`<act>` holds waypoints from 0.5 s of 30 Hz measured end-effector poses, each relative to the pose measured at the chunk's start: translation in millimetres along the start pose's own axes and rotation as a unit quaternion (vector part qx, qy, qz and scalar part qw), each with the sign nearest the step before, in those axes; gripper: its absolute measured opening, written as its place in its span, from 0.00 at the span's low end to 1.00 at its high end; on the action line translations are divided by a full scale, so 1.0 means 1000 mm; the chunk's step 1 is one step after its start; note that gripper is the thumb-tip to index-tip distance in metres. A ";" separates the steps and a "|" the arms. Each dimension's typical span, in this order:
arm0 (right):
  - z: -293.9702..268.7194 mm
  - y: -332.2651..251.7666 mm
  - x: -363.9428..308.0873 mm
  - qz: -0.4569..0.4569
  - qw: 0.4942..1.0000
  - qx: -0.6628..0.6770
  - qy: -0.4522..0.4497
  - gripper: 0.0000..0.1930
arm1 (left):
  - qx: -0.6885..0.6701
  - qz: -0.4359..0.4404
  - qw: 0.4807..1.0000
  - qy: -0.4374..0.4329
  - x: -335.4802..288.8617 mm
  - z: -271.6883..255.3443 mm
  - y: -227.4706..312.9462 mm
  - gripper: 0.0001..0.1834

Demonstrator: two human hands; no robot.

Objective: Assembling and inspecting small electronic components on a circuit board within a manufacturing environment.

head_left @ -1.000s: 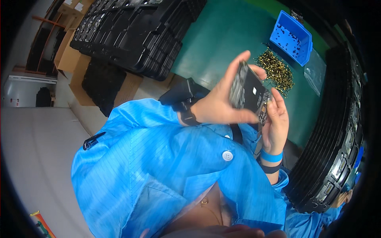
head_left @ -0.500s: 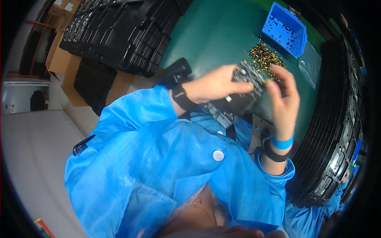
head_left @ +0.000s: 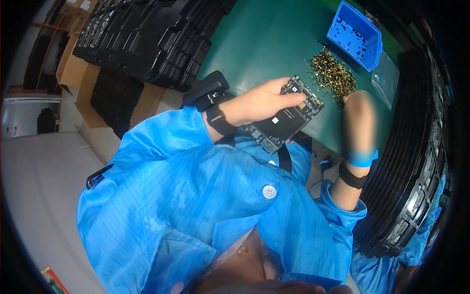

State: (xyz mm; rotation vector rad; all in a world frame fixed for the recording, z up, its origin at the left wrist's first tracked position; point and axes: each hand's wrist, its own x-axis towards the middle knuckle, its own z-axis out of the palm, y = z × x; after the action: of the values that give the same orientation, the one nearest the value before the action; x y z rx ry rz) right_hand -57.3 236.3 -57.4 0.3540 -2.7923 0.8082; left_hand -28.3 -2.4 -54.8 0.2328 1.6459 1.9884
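Observation:
My left hand (head_left: 264, 102) is closed round a dark circuit board assembly (head_left: 289, 115), its thumb lying on the upper part. The board has silvery components at both ends and a flat black middle with a small white square. To the right, my right hand (head_left: 361, 120) is by the near right edge of a pile of small gold-and-black pieces (head_left: 332, 73). That hand is smeared, its fingers mostly hidden, so what it holds cannot be made out. The pile lies on the green tabletop (head_left: 264, 49).
A blue bin (head_left: 353, 36) with small dark bits stands beyond the pile, beside a clear plastic bag (head_left: 385, 83). Stacked black trays rise at the left (head_left: 142, 44) and along the right (head_left: 391, 171). An open cardboard box (head_left: 88, 98) stands at the far left.
My right hand has left the circuit board and moved right to the edge of the pile. The board stays in my left hand, its face now plainly visible.

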 end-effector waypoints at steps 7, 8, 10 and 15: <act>-0.007 -0.015 0.014 -0.011 0.998 0.064 0.022 0.05 | 0.264 0.111 0.950 0.122 0.005 0.005 0.004 0.25; -0.005 -0.011 0.016 -0.026 0.998 0.044 0.033 0.04 | 0.264 0.111 0.951 0.120 0.005 0.007 0.007 0.25; -0.006 -0.012 0.018 -0.044 0.998 0.026 0.044 0.04 | 0.263 0.066 0.956 0.116 0.008 0.008 0.012 0.26; -0.026 -0.037 0.008 -0.075 0.986 0.143 -0.039 0.02 | 0.263 0.160 0.943 0.127 0.008 0.010 0.013 0.23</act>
State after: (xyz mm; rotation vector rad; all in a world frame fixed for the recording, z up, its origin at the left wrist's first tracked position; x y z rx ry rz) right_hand -51.0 219.0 -15.8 0.6471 -2.6779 1.1828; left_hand -34.4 8.9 -41.4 0.4809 2.4272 1.8108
